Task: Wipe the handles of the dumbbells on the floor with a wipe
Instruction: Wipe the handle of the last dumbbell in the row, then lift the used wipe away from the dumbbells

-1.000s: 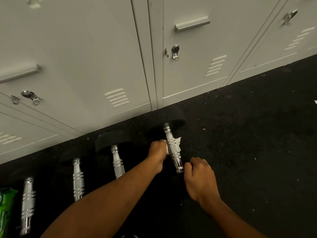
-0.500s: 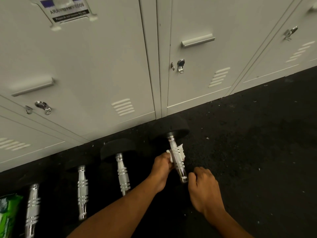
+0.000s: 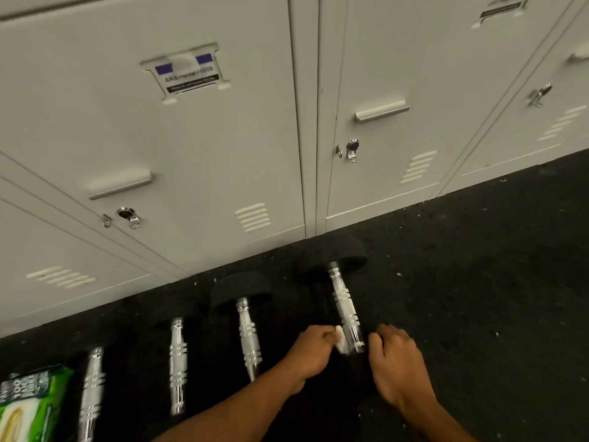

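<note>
Black rubber floor (image 3: 478,266) along grey lockers (image 3: 191,138); four dumbbells in a row, green wipes pack (image 3: 28,406) at far left. Left hand (image 3: 314,344) pinches the white wipe (image 3: 341,342) against the near end of the chrome handle (image 3: 342,301) of the rightmost dumbbell (image 3: 334,253); 0.5 s ago the wipe sat mid-handle. Right hand (image 3: 395,355): fingers curled together over that dumbbell's dark near head, as before. View now tilted higher up the lockers.
</note>
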Demonstrator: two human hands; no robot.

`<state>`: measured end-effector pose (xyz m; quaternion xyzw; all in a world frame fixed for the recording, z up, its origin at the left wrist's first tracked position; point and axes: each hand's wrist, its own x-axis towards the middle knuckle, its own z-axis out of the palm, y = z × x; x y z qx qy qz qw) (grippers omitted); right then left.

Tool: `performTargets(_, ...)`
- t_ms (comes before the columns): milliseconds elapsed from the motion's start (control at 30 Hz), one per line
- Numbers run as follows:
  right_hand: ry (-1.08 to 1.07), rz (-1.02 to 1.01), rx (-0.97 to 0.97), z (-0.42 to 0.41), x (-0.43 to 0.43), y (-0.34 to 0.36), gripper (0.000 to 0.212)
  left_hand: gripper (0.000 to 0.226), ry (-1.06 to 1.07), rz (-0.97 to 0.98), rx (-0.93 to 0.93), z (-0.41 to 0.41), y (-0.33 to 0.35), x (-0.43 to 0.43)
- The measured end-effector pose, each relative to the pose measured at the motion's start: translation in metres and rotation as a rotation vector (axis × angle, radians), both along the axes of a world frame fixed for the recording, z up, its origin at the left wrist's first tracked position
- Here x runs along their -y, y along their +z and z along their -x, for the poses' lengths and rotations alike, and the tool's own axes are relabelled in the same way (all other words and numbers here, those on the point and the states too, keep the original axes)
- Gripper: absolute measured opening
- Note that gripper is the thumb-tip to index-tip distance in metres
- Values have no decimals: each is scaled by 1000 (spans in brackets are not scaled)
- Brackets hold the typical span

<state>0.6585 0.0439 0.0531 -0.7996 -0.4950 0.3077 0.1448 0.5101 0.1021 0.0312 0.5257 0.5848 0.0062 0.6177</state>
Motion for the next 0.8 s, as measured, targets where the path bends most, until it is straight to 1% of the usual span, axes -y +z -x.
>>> performTargets(100,26,56,4,-3,-2,3,27,34,-100,-216,-77,7,20,-2)
performTargets(200,121,122,22,-2,-6,16,24,27,-176,-440,-147,15,44,-3)
performTargets(300,175,117,89,3,-19,41,34,22,-217,-647,-229,28,77,-9)
performTargets(367,182,78,102,12,-35,65,43,25,-261,-770,-289,39,106,-16)
performTargets(467,248,-2,111,33,-62,108,50,35,-258,-914,-370,61,146,-24)
performTargets(533,301,-100,139,52,-77,139,51,41,-279,-1026,-417,79,173,-30)
performTargets(633,387,-221,175,83,-89,178,51,47,-329,-1133,-531,113,208,-37)
performTargets(700,458,-270,194,108,-93,198,51,50,-330,-1227,-589,144,230,-36)
performTargets(800,538,-322,183,161,-96,221,47,50,-312,-1380,-626,209,249,-30)
